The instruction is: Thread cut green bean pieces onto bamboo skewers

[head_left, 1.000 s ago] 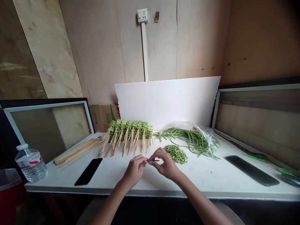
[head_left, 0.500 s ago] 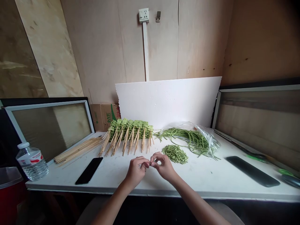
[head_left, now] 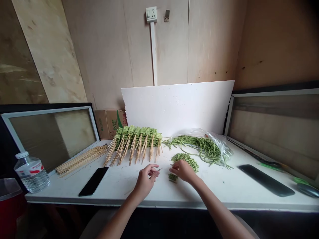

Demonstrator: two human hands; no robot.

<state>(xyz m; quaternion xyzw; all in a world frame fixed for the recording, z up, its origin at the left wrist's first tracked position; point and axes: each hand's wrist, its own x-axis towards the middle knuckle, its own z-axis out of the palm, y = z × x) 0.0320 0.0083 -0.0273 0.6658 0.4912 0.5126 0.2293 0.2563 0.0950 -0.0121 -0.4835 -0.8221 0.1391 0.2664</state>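
Note:
My left hand point(head_left: 146, 179) is closed in a pinch around a thin bamboo skewer point(head_left: 160, 169), whose tip pokes out past the fingertips. Over the near-left edge of a heap of cut green bean pieces point(head_left: 190, 161) is my right hand point(head_left: 183, 171), its fingers drawn together. What those fingers hold, if anything, is hidden. Just below them a few bean pieces lie side by side in a short row point(head_left: 172, 178). Farther back, a stack of skewered beans point(head_left: 137, 132) rests with its bare skewer ends pointing toward me.
Long uncut beans point(head_left: 206, 147) spill from a clear plastic bag point(head_left: 224, 149). Loose skewers point(head_left: 82, 159) lie left, near a phone point(head_left: 94, 181) and a water bottle point(head_left: 32, 172). On the right is a dark elongated object point(head_left: 266, 180). A white board point(head_left: 178, 109) stands behind.
My right hand has parted from the left and moved right to the cut bean heap. The short row of bean pieces now shows. My left hand has stayed nearly in place.

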